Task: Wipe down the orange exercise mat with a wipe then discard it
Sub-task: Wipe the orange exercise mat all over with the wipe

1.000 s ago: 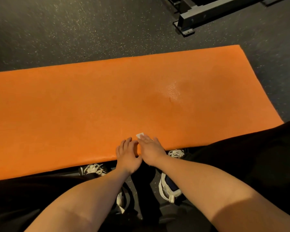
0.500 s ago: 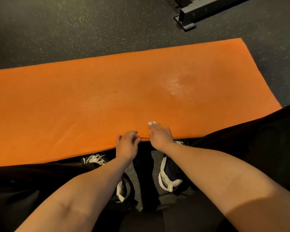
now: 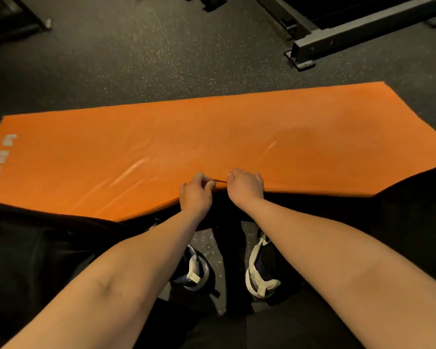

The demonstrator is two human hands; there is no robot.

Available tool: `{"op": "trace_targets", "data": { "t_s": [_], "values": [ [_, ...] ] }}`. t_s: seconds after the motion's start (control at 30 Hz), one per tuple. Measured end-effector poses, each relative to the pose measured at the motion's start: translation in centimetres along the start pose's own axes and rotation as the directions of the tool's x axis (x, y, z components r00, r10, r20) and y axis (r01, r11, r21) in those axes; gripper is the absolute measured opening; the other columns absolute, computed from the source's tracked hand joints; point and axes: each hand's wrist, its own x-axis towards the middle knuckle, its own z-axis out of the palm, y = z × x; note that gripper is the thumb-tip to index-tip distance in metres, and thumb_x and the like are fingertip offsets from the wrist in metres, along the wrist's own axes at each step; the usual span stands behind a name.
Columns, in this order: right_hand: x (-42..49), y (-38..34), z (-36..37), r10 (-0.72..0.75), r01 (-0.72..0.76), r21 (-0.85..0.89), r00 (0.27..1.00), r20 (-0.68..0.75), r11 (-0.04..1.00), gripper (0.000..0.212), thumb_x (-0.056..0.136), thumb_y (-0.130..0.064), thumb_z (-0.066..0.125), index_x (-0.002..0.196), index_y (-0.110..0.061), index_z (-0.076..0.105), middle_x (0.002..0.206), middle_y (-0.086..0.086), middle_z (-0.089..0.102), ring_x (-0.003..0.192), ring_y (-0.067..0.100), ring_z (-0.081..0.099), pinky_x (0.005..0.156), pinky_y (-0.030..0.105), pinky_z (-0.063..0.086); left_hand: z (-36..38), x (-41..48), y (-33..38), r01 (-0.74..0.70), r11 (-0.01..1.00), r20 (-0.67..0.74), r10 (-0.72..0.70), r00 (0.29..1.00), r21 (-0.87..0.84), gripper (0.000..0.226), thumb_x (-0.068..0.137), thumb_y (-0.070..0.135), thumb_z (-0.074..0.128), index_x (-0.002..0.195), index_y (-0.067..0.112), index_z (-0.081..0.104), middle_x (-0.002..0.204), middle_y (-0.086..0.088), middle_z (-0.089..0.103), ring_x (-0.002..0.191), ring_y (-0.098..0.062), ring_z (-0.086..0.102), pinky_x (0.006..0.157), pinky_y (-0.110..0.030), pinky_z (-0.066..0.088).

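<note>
Fingers point(image 3: 198, 176) of left hand point(image 3: 195, 195) pinch the orange mat point(image 3: 161, 137) at its mid near edge; right hand point(image 3: 246, 186) curls over it alongside. Edge now raised off floor point(image 3: 136, 59); white corner of wipe gone from view. Likely top side done, flip next.

Gym: speckled rubber floor point(image 3: 136, 59), steel equip. frame point(image 3: 337, 39), orange mat point(image 3: 161, 137).

Black trousers point(image 3: 35, 248), white-and-navy trainers point(image 3: 258, 282), bare forearms point(image 3: 312, 248)
</note>
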Motion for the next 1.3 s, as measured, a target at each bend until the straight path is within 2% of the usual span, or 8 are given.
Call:
{"op": "trace_targets", "data": {
  "t_s": [0.17,0.43,0.57,0.7,0.87,0.97,1.2,1.3],
  "values": [
    [1.2,-2.0,-1.0,-0.055,0.055,-0.003,0.997,-0.053,0.998,0.04,0.111,-0.033,0.026,0.126,-0.019,0.06,0.129,0.003,0.064,0.122,0.026,0.055,0.122,0.046,0.02,-2.5,0.6,1.7,-0.015,0.997,-0.07,0.02,0.997,0.074,0.015,0.103,0.032,0.052,0.095,0.021,0.056,0.077,0.006,0.059,0.07,-0.002,0.039,0.109,-0.048,0.036],
    [3.9,-5.6,2.0,-0.238,0.103,0.463,0.94,0.243,0.88,0.047,0.111,-0.019,0.035,0.158,-0.018,0.033,0.166,0.004,0.026,0.15,0.024,0.031,0.119,0.033,0.03,-6.7,3.7,-3.6,0.03,0.969,-0.117,-0.001,0.993,0.244,0.011,0.101,0.019,0.053,0.107,0.019,0.063,0.118,0.0,0.068,0.113,-0.025,0.057,0.111,-0.047,0.035],
    [4.7,-6.2,4.5,-0.159,-0.063,0.493,0.904,0.396,0.868,0.053,0.11,-0.017,0.033,0.162,-0.021,0.022,0.169,0.001,0.012,0.122,0.022,0.053,0.081,0.024,0.044,-5.2,4.4,-7.3,-0.044,0.96,-0.052,0.06,0.997,0.278,0.009,0.097,0.021,0.059,0.099,0.025,0.067,0.117,0.001,0.067,0.115,-0.024,0.059,0.102,-0.048,0.042],
    [5.0,-7.0,6.6,-0.107,-0.096,0.48,0.919,0.379,0.872,0.053,0.109,-0.021,0.034,0.161,-0.03,0.023,0.167,0.001,0.022,0.14,0.03,0.043,0.105,0.037,0.044,-3.4,4.9,-7.8,-0.084,0.947,-0.045,0.103,0.994,0.311,0.029,0.102,0.041,0.05,0.125,0.028,0.062,0.123,0.004,0.064,0.122,-0.024,0.052,0.105,-0.043,0.034],
    [5.3,-7.2,7.4,-0.083,-0.158,0.56,0.921,0.38,0.813,0.057,0.109,-0.028,0.035,0.159,-0.045,0.015,0.147,-0.005,0.051,0.105,0.029,0.066,0.084,0.044,0.055,-1.3,4.7,-5.8,-0.101,0.972,0.025,0.098,0.995,0.212,0.041,0.107,0.026,0.037,0.146,0.032,0.045,0.148,0.008,0.05,0.136,-0.011,0.042,0.106,-0.03,0.013],
    [6.3,-5.9,7.1,-0.093,-0.189,0.634,0.919,0.384,0.75,0.063,0.107,-0.025,0.042,0.157,-0.051,0.013,0.153,-0.008,0.045,0.12,0.033,0.061,0.098,0.051,0.054,-0.5,5.6,-5.5,-0.145,0.967,0.061,0.135,0.989,0.21,0.044,0.107,0.024,0.034,0.15,0.032,0.042,0.155,0.008,0.042,0.14,-0.01,0.038,0.109,-0.032,0.013],
    [8.2,-3.6,7.2,0.015,-0.068,0.303,0.985,0.173,0.95,0.049,0.108,-0.021,0.034,0.157,-0.023,0.034,0.165,-0.006,0.027,0.152,0.016,0.022,0.122,0.036,0.025,1.2,7.4,-6.0,-0.165,0.874,0.185,0.089,0.979,0.458,0.043,0.105,0.047,0.031,0.14,0.03,0.05,0.158,0.009,0.036,0.149,-0.012,0.024,0.12,-0.05,0.002],
    [8.4,-2.8,8.3,0.001,-0.053,0.164,0.954,0.3,0.985,0.051,0.109,-0.02,0.034,0.16,-0.017,0.027,0.169,-0.002,0.014,0.156,0.017,0.005,0.126,0.035,0.013,0.6,8.7,-7.0,-0.164,0.83,0.178,0.079,0.981,0.533,0.041,0.105,0.039,0.033,0.142,0.027,0.046,0.161,0.005,0.032,0.152,-0.012,0.017,0.121,-0.052,-0.005]
  ]
}}
